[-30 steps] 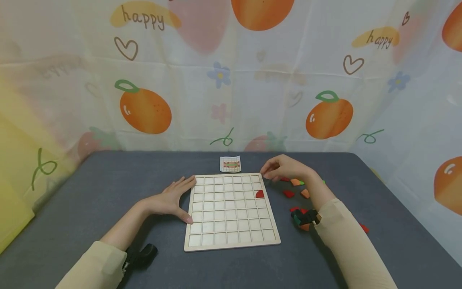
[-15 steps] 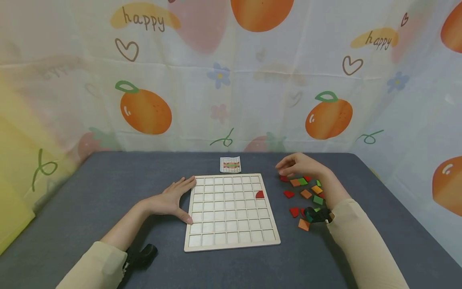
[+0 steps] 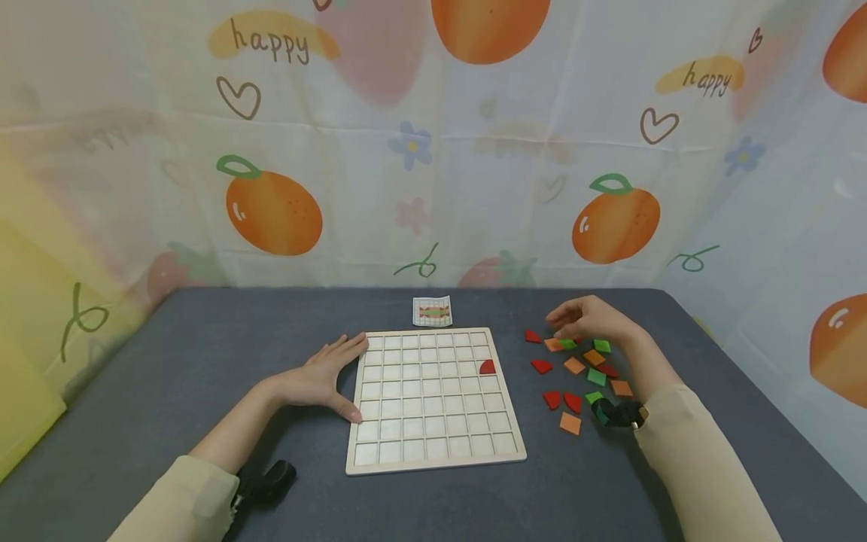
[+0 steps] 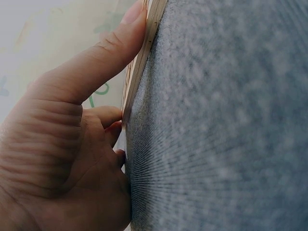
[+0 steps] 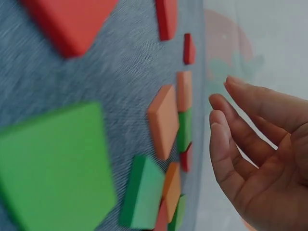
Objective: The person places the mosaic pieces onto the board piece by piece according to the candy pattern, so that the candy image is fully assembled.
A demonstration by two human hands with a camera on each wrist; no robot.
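A pale wooden grid board (image 3: 433,404) lies on the dark table, with one red rounded piece (image 3: 488,366) in a cell by its right edge. My left hand (image 3: 310,384) rests with thumb and fingers spread along the board's left edge; in the left wrist view the thumb (image 4: 113,57) lies on the board's rim. Above the scattered pieces at the right hovers my right hand (image 3: 594,318), fingers loosely bent. In the right wrist view nothing sits between its fingertips, which are near an orange piece (image 5: 184,91) and a green piece (image 5: 184,131).
Several flat red, orange and green pieces lie right of the board, among them an orange square (image 3: 570,423) and a red piece (image 3: 540,366). Behind the board is a small printed pattern card (image 3: 432,312). A fruit-printed curtain (image 3: 433,188) hangs beyond the table.
My right hand has moved rightward, from the board's far right corner to above the loose pieces, uncovering more of them. The left hand and the board stay in place.
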